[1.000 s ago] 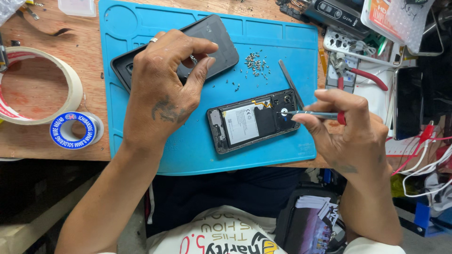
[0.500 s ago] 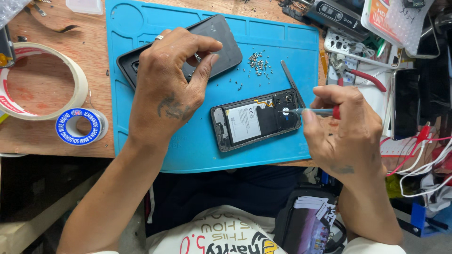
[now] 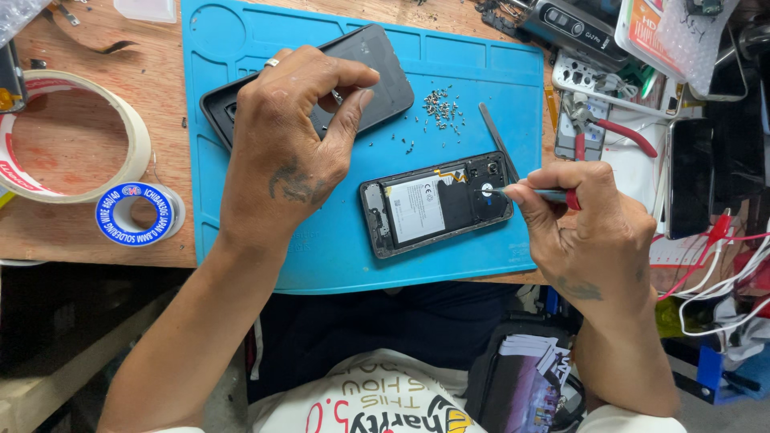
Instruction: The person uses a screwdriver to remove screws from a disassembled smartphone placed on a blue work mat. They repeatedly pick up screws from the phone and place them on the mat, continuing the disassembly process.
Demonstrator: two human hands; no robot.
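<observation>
An opened phone (image 3: 437,204) with its battery showing lies on the blue work mat (image 3: 481,72). My right hand (image 3: 589,232) holds a thin screwdriver (image 3: 553,194) with a red grip, its tip on the phone's upper end. My left hand (image 3: 293,148) rests on the dark back cover (image 3: 377,68) lying at the mat's upper left, fingers curled as if pinching something small that I cannot make out. A pile of tiny screws (image 3: 441,108) lies between the cover and the phone.
A grey pry tool (image 3: 496,136) lies by the phone. A large tape roll (image 3: 76,136) and a small solder-wire spool (image 3: 136,214) sit on the wooden bench at left. Red-handled cutters (image 3: 613,128), gadgets, another phone and cables crowd the right side.
The view has shifted slightly. My right hand with the screwdriver stays at the phone's upper end; my left hand stays on the back cover with fingers curled a little tighter.
</observation>
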